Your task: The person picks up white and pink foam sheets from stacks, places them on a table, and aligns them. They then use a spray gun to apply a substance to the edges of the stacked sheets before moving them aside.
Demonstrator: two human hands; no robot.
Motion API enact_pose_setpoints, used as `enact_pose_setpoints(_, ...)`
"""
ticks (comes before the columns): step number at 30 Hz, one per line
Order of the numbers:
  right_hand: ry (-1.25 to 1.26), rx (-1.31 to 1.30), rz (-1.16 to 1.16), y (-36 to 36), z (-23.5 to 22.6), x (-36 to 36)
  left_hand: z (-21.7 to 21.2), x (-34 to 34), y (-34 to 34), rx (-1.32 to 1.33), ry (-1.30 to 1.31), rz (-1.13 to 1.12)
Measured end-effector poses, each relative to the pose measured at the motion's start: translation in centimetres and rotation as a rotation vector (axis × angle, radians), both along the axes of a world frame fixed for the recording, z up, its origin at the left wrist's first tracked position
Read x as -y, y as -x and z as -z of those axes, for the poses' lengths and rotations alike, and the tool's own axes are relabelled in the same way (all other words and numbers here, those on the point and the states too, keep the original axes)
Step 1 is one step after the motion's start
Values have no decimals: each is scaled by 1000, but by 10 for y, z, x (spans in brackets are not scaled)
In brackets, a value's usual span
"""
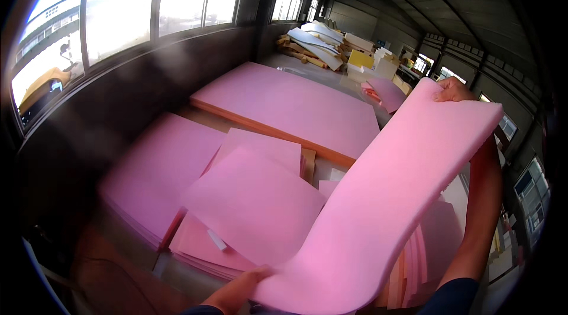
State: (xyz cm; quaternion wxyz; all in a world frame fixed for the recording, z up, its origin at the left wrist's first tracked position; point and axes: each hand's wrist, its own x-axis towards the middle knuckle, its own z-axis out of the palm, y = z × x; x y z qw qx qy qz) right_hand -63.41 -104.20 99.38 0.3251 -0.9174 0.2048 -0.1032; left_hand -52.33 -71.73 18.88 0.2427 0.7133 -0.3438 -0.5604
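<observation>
A long pink foam sheet (378,196) stretches between my two hands, bending upward from lower middle to upper right. My right hand (454,90) is raised high and grips its far top edge, the arm passing behind the sheet's right side. At the lower edge, my left hand (239,291) holds the near end; part of its fingers is hidden by the foam. Just beyond my left hand lies a loose square pink sheet (254,196), askew on a stack of pink sheets (204,244).
A large stack of pink sheets (284,99) fills the table's far side, with another stack (160,173) at the left. More pink sheets (441,235) stand behind the held foam. Piled foam offcuts (316,42) lie farther back. A windowed wall (207,60) borders the left.
</observation>
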Motion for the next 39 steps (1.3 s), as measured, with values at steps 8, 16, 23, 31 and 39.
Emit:
enact_pose_setpoints(8, 230, -122, -198, -75, 45, -32, -84, -73, -225, 113, 493, -688)
enact_pose_setpoints(16, -142, 448, -115, 6, 202, -8, -325, -158, -293, 471, 859, -1286)
enact_pose_setpoints(23, 33, 570, 220, 95, 396, -138, -488, -255, -227, 642, 1217, -1318)
enact_pose_setpoints(31, -1176, 313, 447, -86, 634, -117, -493, -404, -165, 1354, 851, -1214)
enact_pose_setpoints(39, -899, 717, 133, -229, 604, -171, -505, -465, 43, 1206, 474, -1511)
